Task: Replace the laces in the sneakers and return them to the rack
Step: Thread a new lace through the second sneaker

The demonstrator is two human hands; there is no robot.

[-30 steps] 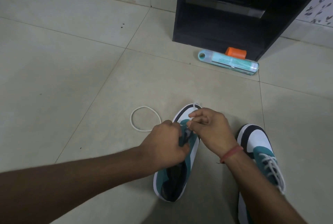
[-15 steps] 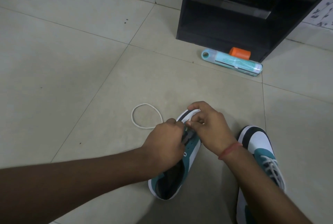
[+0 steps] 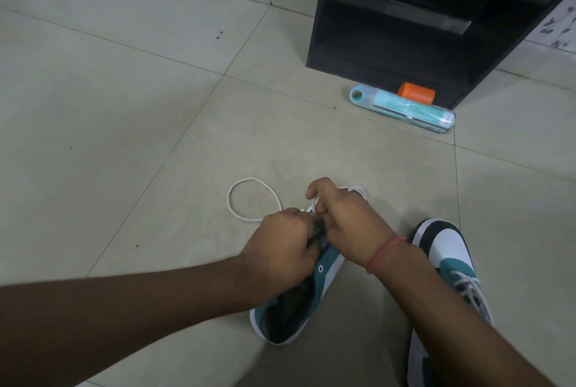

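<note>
Teal-and-white sneaker is lying on the tile floor at 6 o'clock, toe pointing to 12, heel opening toward you, eyelets showing bare along its right flap. You're working both hands over its tongue area. Your left hand is curling in a fist over the left flap, gripping the upper. Your right hand is pinching at the front eyelets, index finger bent up; a bit of white lace is showing under it, but you can't tell exactly what the fingertips are holding. Red thread is sitting on your right wrist.

Lace is looping out on the floor at 10 o'clock of the shoe, running back under your hands.

Second sneaker is sitting just right, at 3 o'clock of the first, already laced in white, partly hiding under your right forearm.

Black rack is standing at 1 o'clock, well apart from the shoes. Light teal tube is lying on the floor in front of it, with an orange block touching behind it.
</note>
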